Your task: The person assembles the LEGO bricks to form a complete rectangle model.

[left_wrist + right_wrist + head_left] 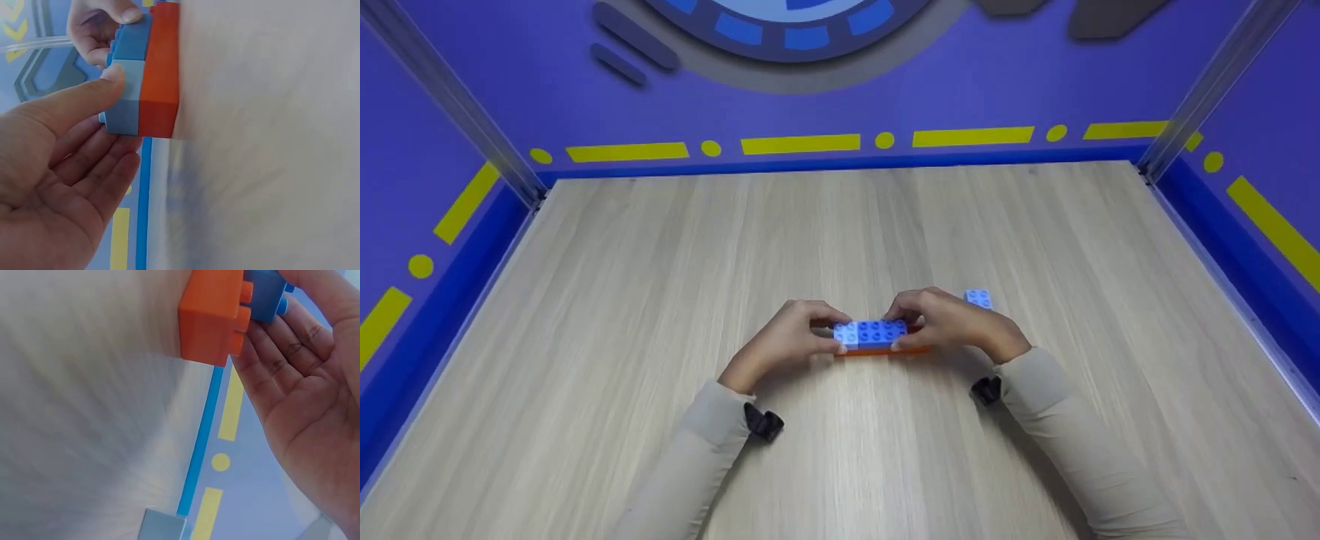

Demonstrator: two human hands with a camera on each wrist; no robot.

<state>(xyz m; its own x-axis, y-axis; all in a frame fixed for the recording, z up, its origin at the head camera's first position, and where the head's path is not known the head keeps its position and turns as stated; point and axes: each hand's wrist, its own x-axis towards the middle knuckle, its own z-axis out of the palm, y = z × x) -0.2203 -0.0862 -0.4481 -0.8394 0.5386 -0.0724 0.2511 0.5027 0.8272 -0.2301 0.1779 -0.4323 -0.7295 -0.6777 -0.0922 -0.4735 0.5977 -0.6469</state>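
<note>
A long orange brick (pixel 160 79) lies on the wooden table. On top of it, flush with its left end, sits a light blue brick (pixel 846 334), and a darker blue brick (pixel 879 332) stands right beside that one. My left hand (pixel 793 334) pinches the light blue brick between thumb and fingers. With thumb and fingertips my right hand (pixel 949 321) pinches the darker blue brick near its right end. In the right wrist view, bare studs show on the orange brick's right end.
Another light blue brick (pixel 978 298) rests on the table (pixel 697 247), just behind my right hand. Blue walls with yellow marks (pixel 800 144) border the table at the back and both sides.
</note>
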